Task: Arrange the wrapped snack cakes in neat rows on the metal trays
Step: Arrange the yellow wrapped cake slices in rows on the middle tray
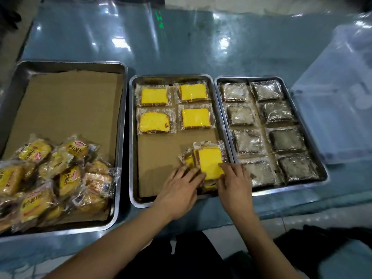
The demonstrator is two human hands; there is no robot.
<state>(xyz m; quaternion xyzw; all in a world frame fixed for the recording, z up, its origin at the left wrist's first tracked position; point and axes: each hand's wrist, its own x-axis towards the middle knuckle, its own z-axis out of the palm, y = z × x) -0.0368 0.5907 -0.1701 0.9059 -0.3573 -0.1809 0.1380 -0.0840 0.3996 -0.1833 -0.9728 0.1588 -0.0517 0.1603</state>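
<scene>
Holding a small stack of yellow snack cakes (pixel 209 162) between both hands at the near right corner of the middle tray (pixel 173 203). My left hand (pixel 179 190) lies on the stack's left edge with fingers nearly straight, pressing; my right hand (pixel 234 184) touches its right edge, fingers spread and relaxed. Neither hand curls round it.

Top cake: flat bright-yellow slab, roughly rectangular, brown crust at the edges, in clear crinkled film with a faint printed pattern. Its long axis runs near to far, tilted slightly right. The cakes beneath fan out to the left.

Four more yellow cakes (pixel 154 96) lie in two rows of two at the tray's far end, long sides running left to right, each apart from its neighbour. Brown cardboard liner (pixel 159 158) under them.

Right tray (pixel 302 188): eight dark cakes (pixel 248 140) in glossy film, two columns of four.

Left tray (pixel 118 137): larger, cardboard-lined, a loose heap of yellow-labelled bread packs (pixel 52 178) at its near end.

All trays are shiny metal with rounded corners, on a blue-green table (pixel 181 47) under clear plastic sheeting.
</scene>
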